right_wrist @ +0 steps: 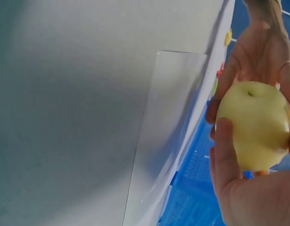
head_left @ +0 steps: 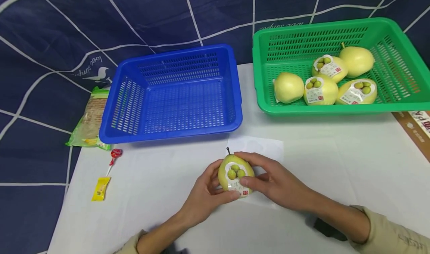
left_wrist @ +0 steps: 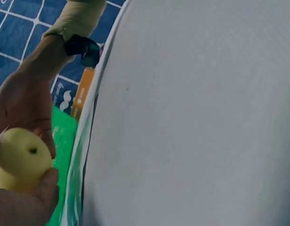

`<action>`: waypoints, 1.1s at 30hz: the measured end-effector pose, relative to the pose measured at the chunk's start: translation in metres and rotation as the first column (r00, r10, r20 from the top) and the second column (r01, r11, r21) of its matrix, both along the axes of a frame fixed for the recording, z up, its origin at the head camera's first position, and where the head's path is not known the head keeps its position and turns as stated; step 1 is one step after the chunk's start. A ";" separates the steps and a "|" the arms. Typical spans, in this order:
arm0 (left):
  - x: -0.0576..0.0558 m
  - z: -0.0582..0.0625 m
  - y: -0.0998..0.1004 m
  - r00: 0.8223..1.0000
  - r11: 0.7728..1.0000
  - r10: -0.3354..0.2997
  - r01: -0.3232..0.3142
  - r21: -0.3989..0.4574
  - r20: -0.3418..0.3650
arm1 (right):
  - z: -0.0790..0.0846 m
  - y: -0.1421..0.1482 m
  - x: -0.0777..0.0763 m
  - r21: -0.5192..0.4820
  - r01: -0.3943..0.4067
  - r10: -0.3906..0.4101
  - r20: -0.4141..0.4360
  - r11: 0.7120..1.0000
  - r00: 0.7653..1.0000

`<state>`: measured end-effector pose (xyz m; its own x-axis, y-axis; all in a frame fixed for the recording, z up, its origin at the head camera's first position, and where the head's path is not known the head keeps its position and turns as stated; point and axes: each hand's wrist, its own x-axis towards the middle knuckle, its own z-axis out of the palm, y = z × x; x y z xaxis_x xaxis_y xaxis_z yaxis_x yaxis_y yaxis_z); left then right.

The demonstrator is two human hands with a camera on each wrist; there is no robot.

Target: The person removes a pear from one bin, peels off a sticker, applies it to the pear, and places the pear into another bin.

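A yellow-green pear (head_left: 224,172) with a dark stem is held between both hands above the white table. A clear label with a picture of small green fruits covers its upper side. The left hand (head_left: 203,196) grips the pear from the left, its thumb along the lower edge. From the right, the right hand (head_left: 280,183) holds it too, with the thumb on the label and fingers near the top. In the right wrist view the pear's dimpled base (right_wrist: 253,122) shows between the two hands.
An empty blue basket (head_left: 184,132) stands behind the hands. To its right, a green basket (head_left: 302,110) holds several labelled pears (head_left: 320,91). A clear sheet (head_left: 256,143) lies beneath the hands. At left are a lollipop (head_left: 116,153), yellow wrapped candy (head_left: 100,189) and green-edged packet (head_left: 92,121).
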<state>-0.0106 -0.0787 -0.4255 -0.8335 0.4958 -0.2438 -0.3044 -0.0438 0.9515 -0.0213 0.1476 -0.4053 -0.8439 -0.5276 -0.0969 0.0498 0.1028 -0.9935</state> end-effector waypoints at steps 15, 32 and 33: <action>0.005 0.007 0.007 0.931 0.998 0.067 -0.067 0.014 -0.359 | 0.006 0.006 0.000 0.077 -0.025 0.019 0.068 0.997 0.997; 0.002 -0.001 0.003 0.909 0.992 0.117 -0.125 0.006 -0.400 | 0.000 0.003 0.002 -0.004 0.008 -0.008 0.020 1.000 1.000; 0.002 0.000 0.003 0.907 0.992 0.118 -0.128 0.003 -0.404 | 0.001 0.003 0.002 0.009 0.010 -0.010 0.023 1.000 1.000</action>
<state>-0.0088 -0.0758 -0.4260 -0.9173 0.3813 0.1151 0.1110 -0.0328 0.9933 -0.0195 0.1506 -0.4043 -0.8466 -0.5183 -0.1210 0.0735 0.1114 -0.9911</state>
